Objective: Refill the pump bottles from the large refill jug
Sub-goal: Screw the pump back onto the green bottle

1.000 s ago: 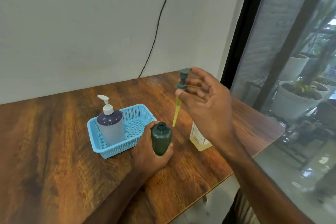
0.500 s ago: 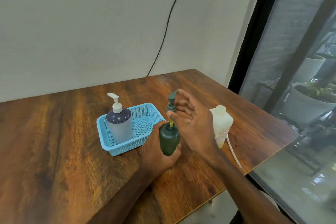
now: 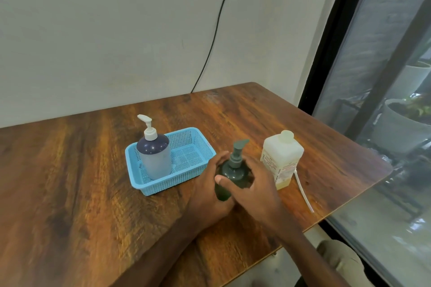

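Plastic: two pump bottles (image 3: 234, 171) (image 3: 155, 158), one jug (image 3: 281, 158).

Both hands are on the green bottle (image 3: 229, 173) — the left hand (image 3: 208, 196) wraps its body, the right hand (image 3: 257, 190) curls over its shoulder, thumb across the front. Its pump (image 3: 237, 152) sits upright in the neck. Just to the right stands the jug (image 3: 281, 158), with a white tube (image 3: 303, 191) lying on the table (image 3: 70, 182) beside it. To the left, a blue bottle (image 3: 155, 158) stands in the basket (image 3: 172, 185).
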Demonstrator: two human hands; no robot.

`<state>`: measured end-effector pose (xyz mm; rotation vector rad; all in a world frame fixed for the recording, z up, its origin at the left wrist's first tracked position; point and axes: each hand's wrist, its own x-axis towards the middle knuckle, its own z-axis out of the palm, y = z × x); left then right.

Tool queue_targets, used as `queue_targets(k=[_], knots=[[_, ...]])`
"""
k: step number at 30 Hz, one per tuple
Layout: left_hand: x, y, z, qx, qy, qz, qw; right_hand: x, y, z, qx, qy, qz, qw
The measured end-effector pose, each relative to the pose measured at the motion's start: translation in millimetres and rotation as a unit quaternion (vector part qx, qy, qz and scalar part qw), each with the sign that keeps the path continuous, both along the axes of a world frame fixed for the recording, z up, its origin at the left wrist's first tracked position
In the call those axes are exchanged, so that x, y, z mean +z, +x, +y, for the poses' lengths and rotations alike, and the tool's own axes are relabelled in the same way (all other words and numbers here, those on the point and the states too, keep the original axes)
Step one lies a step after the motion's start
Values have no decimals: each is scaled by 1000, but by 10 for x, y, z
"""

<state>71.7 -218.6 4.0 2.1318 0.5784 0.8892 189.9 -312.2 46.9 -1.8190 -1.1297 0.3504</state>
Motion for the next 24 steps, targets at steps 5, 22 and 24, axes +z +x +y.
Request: queue_targets(k=[5, 22, 24], knots=[[206, -111, 39, -91, 26, -22, 995, -75, 85, -120, -9, 33, 53, 998], [457, 144, -66, 62, 27, -22, 997, -235, 117, -72, 20, 104, 93, 990], [469, 147, -97, 50, 17, 3, 999, -238, 114, -72, 22, 113, 87, 990]])
